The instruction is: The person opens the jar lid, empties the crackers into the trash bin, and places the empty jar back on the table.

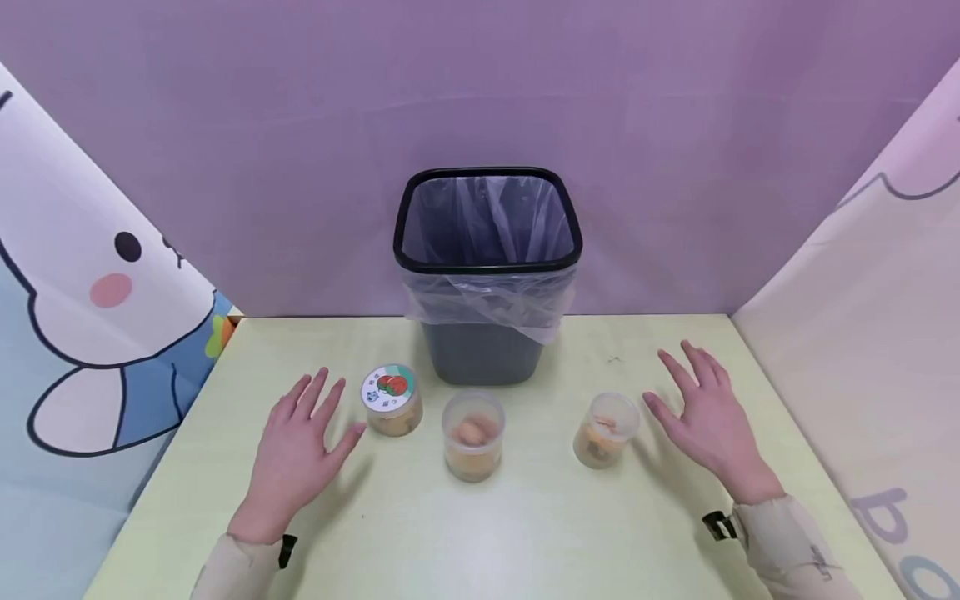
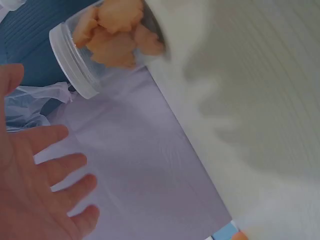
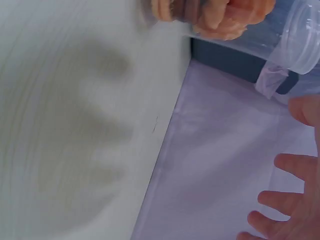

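Above the table's left part hovers my left hand point(image 1: 295, 454), fingers spread and holding nothing. Nearest to it stands a lidded plastic jar point(image 1: 392, 400) with a tomato picture on its lid; the left wrist view shows brown, irregular pieces point(image 2: 112, 42) inside. My right hand point(image 1: 708, 421) is also spread and bare, just right of a clear jar point(image 1: 606, 431) partly filled with orange-brown pieces point(image 3: 232, 17). A third clear jar point(image 1: 473, 435) with similar contents stands upright between the hands. Neither hand touches a jar.
A dark bin point(image 1: 483, 354) with a black rim and a translucent liner bag point(image 1: 487, 300) stands behind the jars at the table's back edge. A purple cloth wall point(image 1: 262, 167) rises behind it. Printed cloths flank the pale table point(image 1: 480, 550).
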Demonstrator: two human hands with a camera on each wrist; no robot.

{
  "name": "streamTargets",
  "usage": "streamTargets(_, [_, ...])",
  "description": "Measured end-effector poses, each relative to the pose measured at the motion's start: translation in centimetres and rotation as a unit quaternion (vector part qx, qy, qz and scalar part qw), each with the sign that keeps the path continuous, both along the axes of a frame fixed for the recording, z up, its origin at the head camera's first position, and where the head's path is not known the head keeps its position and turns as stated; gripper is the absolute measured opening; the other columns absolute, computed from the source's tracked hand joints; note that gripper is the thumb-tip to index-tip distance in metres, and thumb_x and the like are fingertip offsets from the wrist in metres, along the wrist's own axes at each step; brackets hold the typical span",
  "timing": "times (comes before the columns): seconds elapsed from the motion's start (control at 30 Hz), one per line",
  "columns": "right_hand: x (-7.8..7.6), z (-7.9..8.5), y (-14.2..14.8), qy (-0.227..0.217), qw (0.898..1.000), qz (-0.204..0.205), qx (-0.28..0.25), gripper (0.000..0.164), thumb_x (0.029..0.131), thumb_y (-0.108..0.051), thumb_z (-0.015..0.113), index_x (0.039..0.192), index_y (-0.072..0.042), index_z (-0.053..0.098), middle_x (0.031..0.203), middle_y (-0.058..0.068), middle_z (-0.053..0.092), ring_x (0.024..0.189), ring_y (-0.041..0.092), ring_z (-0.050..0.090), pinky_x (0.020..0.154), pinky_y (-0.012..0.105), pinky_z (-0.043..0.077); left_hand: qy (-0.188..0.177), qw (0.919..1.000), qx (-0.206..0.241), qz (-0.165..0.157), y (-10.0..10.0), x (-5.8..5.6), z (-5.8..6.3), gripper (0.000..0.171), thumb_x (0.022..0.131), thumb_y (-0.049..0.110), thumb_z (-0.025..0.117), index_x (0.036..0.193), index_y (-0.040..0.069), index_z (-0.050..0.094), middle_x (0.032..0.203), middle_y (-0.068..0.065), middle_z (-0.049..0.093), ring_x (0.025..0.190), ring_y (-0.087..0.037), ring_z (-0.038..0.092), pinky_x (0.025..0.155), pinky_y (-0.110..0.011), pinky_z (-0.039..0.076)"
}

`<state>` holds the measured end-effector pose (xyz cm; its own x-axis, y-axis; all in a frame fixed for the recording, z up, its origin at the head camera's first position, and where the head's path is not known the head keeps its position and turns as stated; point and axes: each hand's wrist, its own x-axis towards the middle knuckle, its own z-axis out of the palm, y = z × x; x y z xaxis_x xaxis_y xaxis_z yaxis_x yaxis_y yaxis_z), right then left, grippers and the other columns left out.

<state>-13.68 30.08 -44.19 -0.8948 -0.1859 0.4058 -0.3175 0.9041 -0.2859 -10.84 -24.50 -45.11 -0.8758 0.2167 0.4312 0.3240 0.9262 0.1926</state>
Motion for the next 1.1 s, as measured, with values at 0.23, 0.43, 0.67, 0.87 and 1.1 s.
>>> streamTargets(0.23, [0.2, 0.6, -1.4, 0.000, 0.993, 0.027, -0.115, 0.058, 0.093, -0.022, 0.069, 0.146, -0.009, 0.050, 0.148, 0.022, 0.044, 0.131, 0.050, 0.041, 0.098, 0.067, 0.034, 0.021, 0.9951, 0.093, -0.025, 0.7, -0.2, 0.3, 0.050, 0.086, 0.027, 0.074, 0.128, 0.003, 0.064, 0.136, -0.017, 0.058, 0.121, -0.039, 0.054, 0.092, -0.058, 0.046])
streamTargets(0.43, [0.8, 1.4, -3.4, 0.061, 0.980, 0.063, -0.179, 0.050, 0.088, -0.003, 0.071, 0.136, -0.003, 0.059, 0.136, 0.015, 0.059, 0.126, 0.024, 0.054, 0.098, 0.026, 0.043, 0.011, 0.9836, 0.174, -0.045, 2.1, -0.1, 0.7, 0.032, 0.088, 0.015, 0.074, 0.118, 0.005, 0.067, 0.116, -0.009, 0.068, 0.107, -0.028, 0.060, 0.086, -0.049, 0.049])
streamTargets(0.67, [1.9, 2.5, -6.8, 0.109, 0.964, 0.109, -0.216, 0.052, 0.081, 0.008, 0.072, 0.131, -0.002, 0.062, 0.127, 0.013, 0.065, 0.115, 0.013, 0.059, 0.094, 0.016, 0.043, -0.028, 0.9566, 0.273, -0.096, 3.7, -0.2, 1.4, 0.024, 0.091, 0.004, 0.070, 0.115, 0.006, 0.068, 0.112, -0.005, 0.070, 0.100, -0.020, 0.061, 0.084, -0.025, 0.044])
streamTargets(0.87, [3.0, 2.5, -9.8, 0.079, 0.960, 0.160, -0.214, 0.057, 0.084, 0.000, 0.070, 0.139, -0.001, 0.054, 0.132, 0.013, 0.061, 0.116, 0.028, 0.059, 0.098, 0.023, 0.044, -0.067, 0.9248, 0.339, -0.160, 5.7, -0.4, 1.8, 0.028, 0.092, -0.004, 0.067, 0.118, 0.006, 0.068, 0.114, -0.006, 0.070, 0.102, -0.020, 0.063, 0.086, -0.025, 0.049])
streamTargets(1.1, [3.8, 0.7, -13.4, 0.018, 0.944, 0.225, -0.240, 0.070, 0.084, -0.001, 0.073, 0.147, -0.002, 0.043, 0.137, 0.013, 0.056, 0.120, 0.030, 0.057, 0.097, 0.034, 0.049, -0.127, 0.8877, 0.388, -0.212, 8.3, -0.7, 1.2, 0.032, 0.093, -0.007, 0.063, 0.123, 0.003, 0.064, 0.121, -0.009, 0.067, 0.108, -0.029, 0.063, 0.087, -0.034, 0.053])
